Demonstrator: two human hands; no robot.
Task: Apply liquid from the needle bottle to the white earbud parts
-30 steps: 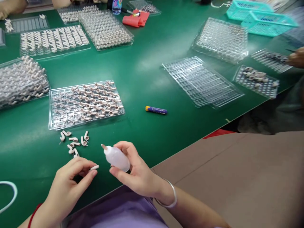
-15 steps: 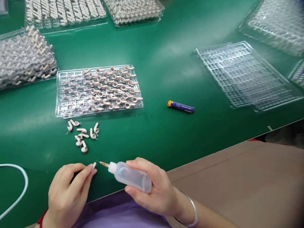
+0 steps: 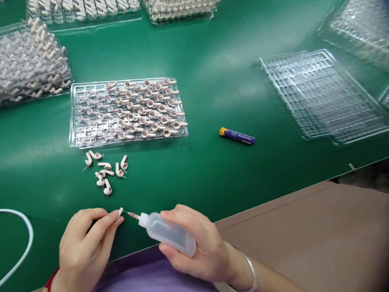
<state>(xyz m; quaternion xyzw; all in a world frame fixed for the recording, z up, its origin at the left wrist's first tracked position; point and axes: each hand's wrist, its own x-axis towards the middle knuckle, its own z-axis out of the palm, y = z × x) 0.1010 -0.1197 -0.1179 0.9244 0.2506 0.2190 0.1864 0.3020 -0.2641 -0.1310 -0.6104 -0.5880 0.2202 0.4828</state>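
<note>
My left hand [image 3: 88, 239] pinches a white earbud shell [image 3: 120, 212] between thumb and fingertips, its stem end poking out. In my right hand [image 3: 197, 243] lies a translucent squeeze bottle [image 3: 170, 233], tilted, with a white cap and a thin needle tip [image 3: 130, 214]. The needle points left, its end at or very close to the stem; whether they touch I cannot tell. Beyond my left hand, several loose earbud shells [image 3: 105, 172] lie on the green table, fine wires sticking out of some. Behind them a clear plastic tray [image 3: 71, 121] carries rows of similar shells.
Stacked trays of shells [image 3: 30, 69] stand at the left, with more trays [image 3: 182, 10] at the back. A purple lighter [image 3: 238, 136] lies right of centre. Clear trays [image 3: 322, 93] overlap at the right. A white cable [image 3: 28, 231] curves at the lower left.
The view has shifted slightly. The squeeze bottle has tilted a little, its base lower, and its needle sits slightly lower beside the stem. Both hands keep their hold.
</note>
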